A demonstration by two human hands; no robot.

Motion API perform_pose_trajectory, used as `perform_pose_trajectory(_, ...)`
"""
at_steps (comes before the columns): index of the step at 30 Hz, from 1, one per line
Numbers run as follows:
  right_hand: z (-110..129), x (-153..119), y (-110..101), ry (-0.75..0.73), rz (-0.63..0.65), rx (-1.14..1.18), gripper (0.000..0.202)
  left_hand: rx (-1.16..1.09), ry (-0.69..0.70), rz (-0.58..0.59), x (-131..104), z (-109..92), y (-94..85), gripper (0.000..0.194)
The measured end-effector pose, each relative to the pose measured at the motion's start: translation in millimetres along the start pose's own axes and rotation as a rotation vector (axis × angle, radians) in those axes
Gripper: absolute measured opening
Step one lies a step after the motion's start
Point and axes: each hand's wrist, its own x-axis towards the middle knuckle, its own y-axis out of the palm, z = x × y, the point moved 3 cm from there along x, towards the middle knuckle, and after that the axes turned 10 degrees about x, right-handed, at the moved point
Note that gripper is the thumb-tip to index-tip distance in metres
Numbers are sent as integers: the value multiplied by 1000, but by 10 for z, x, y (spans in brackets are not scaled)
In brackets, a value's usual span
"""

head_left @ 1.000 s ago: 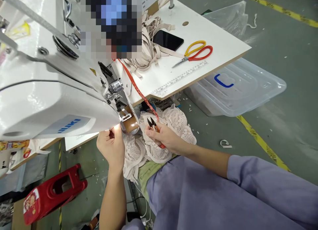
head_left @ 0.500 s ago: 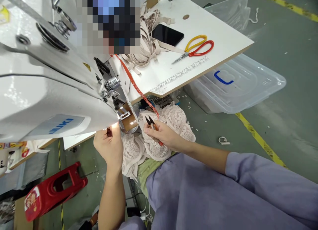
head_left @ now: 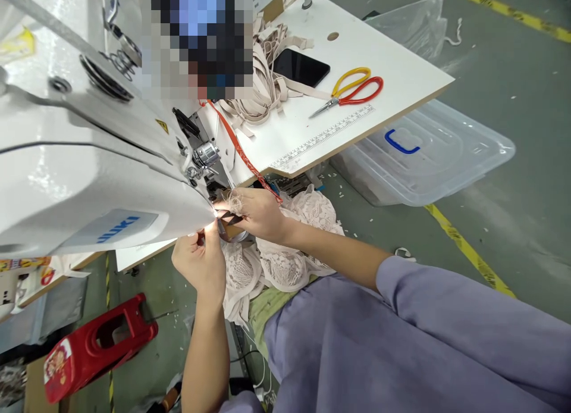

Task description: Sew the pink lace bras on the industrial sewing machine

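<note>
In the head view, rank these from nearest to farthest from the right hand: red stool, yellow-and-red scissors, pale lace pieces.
From the right hand:
1. Pale lace pieces: just below it in the picture.
2. Yellow-and-red scissors: up and right, on the white table.
3. Red stool: down and left, on the floor.

Sewing machine [head_left: 80,187], left of frame: white, blue lettering. Lace garments [head_left: 285,270], lower centre: pale pinkish beige, openwork pattern. Snips [head_left: 231,218], centre: black blades. Cord [head_left: 244,154], upper centre: orange-red with pale markings. Desk [head_left: 388,62], upper right of centre: white, marked with a dark ruler scale. Scissors [head_left: 335,99] on it: one handle yellow, the other red. Stool [head_left: 80,353], lower left: red. Floor [head_left: 513,222]: grey-green, yellow-and-black tape [head_left: 506,10].
</note>
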Motion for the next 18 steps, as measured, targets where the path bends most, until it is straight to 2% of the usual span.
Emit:
perform_pose_trajectory(3, 30, -22, -14, -64, -38, 5, 24, 24, 59, -42, -28, 27, -28, 31)
perform_pose_trajectory(6, 127, -44, -139, 0, 55, 118, 22, 59, 290, -143, -149, 45, -92, 15)
perform_pose_trajectory(8, 197, -126, -274, 188, 242, 248, 21, 70, 551, -144, -257, 23, -104, 23)
perform_pose_trajectory(11, 287, -425, -545, 550, 651, 628, 20, 8, 921, -40, -347, -53, -68, 29)
perform_pose_trajectory(12, 293, -540, -667, 645, 744, 764, 23, -24, 1002, -2, -337, -77, -51, 29)
perform_pose_trajectory(13, 267, -641, -801, 721, 775, 868, 26, -55, 1054, 24, -305, -95, -37, 29)
perform_pose_trajectory(14, 204, -721, -938, 785, 734, 935, 30, -74, 1075, 38, -256, -102, -25, 28)
perform_pose_trajectory(15, 110, -781, -1065, 847, 637, 973, 35, -79, 1073, 41, -198, -100, -14, 25)
perform_pose_trajectory(18, -205, -877, -1303, 1020, 179, 929, 43, -76, 973, -28, -56, -63, -7, 14)
